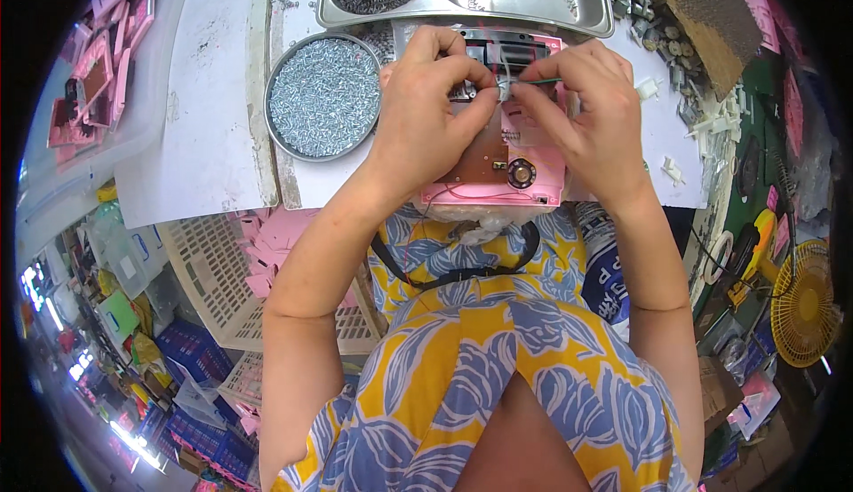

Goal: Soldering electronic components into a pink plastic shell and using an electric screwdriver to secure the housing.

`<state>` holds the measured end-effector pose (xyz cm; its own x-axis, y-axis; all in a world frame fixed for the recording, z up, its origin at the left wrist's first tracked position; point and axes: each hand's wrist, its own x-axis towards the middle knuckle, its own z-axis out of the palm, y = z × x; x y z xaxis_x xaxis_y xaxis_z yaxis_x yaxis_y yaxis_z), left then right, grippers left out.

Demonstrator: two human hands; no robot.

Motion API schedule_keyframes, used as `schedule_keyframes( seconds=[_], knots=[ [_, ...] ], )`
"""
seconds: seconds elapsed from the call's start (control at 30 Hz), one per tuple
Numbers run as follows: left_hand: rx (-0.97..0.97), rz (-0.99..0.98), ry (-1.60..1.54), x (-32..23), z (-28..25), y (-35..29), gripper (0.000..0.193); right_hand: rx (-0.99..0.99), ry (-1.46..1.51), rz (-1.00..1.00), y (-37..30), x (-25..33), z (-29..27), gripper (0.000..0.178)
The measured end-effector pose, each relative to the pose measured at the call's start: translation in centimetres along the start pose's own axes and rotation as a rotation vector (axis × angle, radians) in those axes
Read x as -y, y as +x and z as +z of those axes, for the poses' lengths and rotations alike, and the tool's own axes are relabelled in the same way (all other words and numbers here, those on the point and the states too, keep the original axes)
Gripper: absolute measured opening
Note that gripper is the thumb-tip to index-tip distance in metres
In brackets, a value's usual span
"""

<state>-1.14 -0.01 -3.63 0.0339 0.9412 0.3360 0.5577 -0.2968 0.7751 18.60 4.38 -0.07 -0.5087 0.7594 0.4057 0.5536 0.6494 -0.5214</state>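
Note:
A pink plastic housing [558, 168] lies in front of me at the table's near edge, with a brown circuit board [475, 147], a small round black speaker [522, 172] and thin red wires in it. Over its upper half my left hand [435, 106] is closed, thumb and forefinger pinched at a small whitish part [504, 85]. From the other side my right hand [586, 106] pinches at the same spot, its fingertips almost meeting the left ones. A thin green strand [546, 81] shows at the right fingers. What exactly lies between the fingertips is too small to make out.
Left of the housing stands a round tray [268, 106] full of small silvery screws. Behind it is a steel compartment tray [449, 14] with dark springs. Metal parts [657, 39] and white plastic pieces [673, 170] lie at the right. A beige crate [213, 270] with pink parts sits below.

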Motion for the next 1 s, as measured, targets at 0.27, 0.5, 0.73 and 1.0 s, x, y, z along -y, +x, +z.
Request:
schedule_keyframes(
  seconds=[0.27, 0.5, 0.73, 1.0],
  knots=[
    [-0.104, -0.098, -0.243, -0.1, -0.3, -0.5, 0.012, 0.067, -0.128, -0.05, -0.1, 1.7, 0.8, 0.015],
    [-0.196, 0.082, 0.252, 0.3, 0.1, -1.2, 0.015, 0.073, -0.148, -0.015, -0.6, 1.2, 0.1, 0.013],
    [-0.249, 0.07, 0.215, -0.2, 0.1, -1.5, 0.014, 0.02, -0.018, 0.026, -1.5, 1.2, -0.5, 0.013],
    [-0.089, -0.084, -0.136, -1.8, -0.7, -0.6, 0.005, 0.038, 0.036, -0.089, 0.2, 0.7, 0.2, 0.017]
  ],
)
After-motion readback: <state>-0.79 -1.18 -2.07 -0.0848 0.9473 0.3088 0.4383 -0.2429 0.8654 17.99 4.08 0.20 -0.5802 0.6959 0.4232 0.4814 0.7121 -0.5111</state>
